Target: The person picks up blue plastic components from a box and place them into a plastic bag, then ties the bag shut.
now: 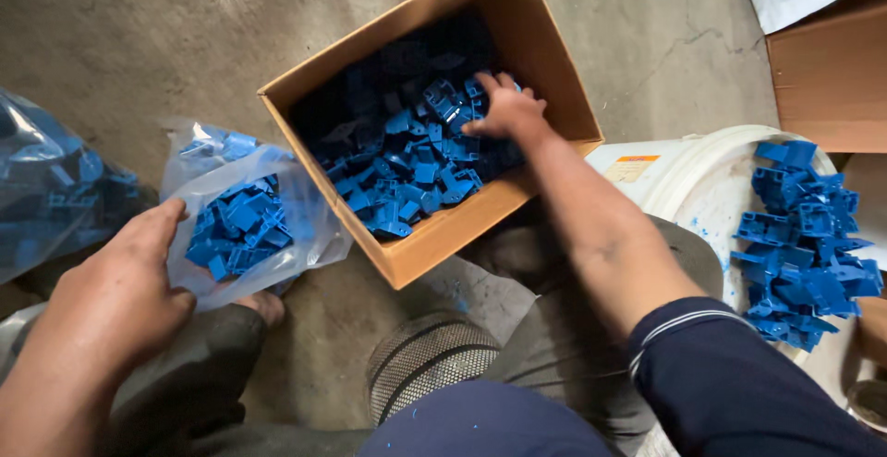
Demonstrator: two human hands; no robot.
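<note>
Blue plastic parts [416,157] filled the cardboard box [554,87]; right hand [506,110] closed on some near its right wall. Left hand [125,286] pinched the clear bag [305,207] edge.

Navy sleeve [730,374] with white-striped cuff, pushed-up; dark grey trousers [185,374].

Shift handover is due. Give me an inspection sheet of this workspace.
Surface: bare concrete floor, cracked at upper right.
Job's things: cardboard box of blue plastic parts; clear bag partly filled with the same parts.
Clutter: second bag at left; parts heaped on white bucket lid.
Hands: right hand in the box on the parts; left hand at the bag's mouth.
Cables: nothing seen.
Surroundings: another carton at upper right.
</note>
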